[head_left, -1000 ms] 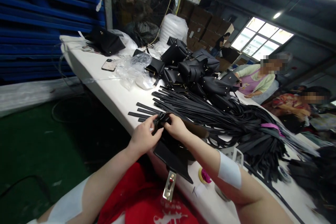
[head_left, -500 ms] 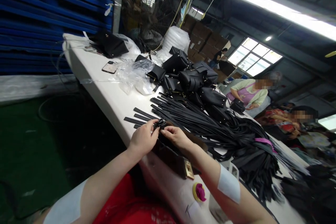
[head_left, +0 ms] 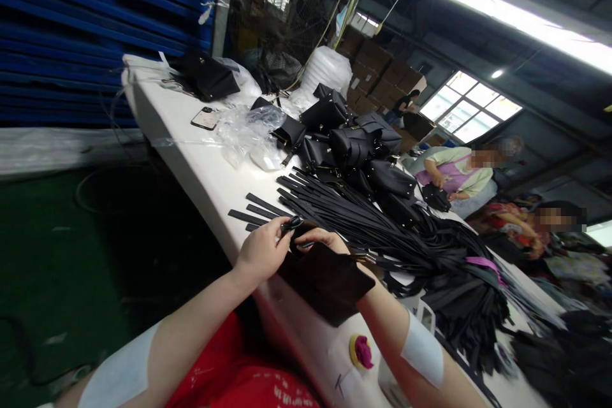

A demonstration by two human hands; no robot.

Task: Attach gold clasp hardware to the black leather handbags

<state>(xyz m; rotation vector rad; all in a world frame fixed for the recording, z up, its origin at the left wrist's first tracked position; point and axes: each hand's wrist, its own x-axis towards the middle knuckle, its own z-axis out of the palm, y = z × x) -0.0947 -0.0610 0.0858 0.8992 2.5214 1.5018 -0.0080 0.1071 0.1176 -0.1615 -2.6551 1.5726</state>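
Note:
A dark handbag [head_left: 329, 280] hangs between my hands above the near edge of the table, its flap now across my right wrist. My left hand [head_left: 262, 248] is closed in a pinch on a small, shiny black piece [head_left: 295, 222] at the bag's upper left corner; whether it is a strap end or a fitting I cannot tell. With fingers curled at the bag's upper edge, my right hand [head_left: 327, 239] grips it, partly hidden behind the dark material. Just beyond both hands lie long black straps [head_left: 335, 207] in a spread bundle.
Black handbags [head_left: 354, 143] are piled on the white table [head_left: 191, 166], beside clear plastic bags [head_left: 243, 134] and a phone [head_left: 204, 118]. Near my right forearm sits a yellow-rimmed roll with magenta material [head_left: 362, 352]. Across the table a person [head_left: 454, 172] handles a black bag.
The handbag's flap has swung up over my right wrist, hiding the gold clasp seen before at its lower end. My left hand keeps its pinch in almost the same place.

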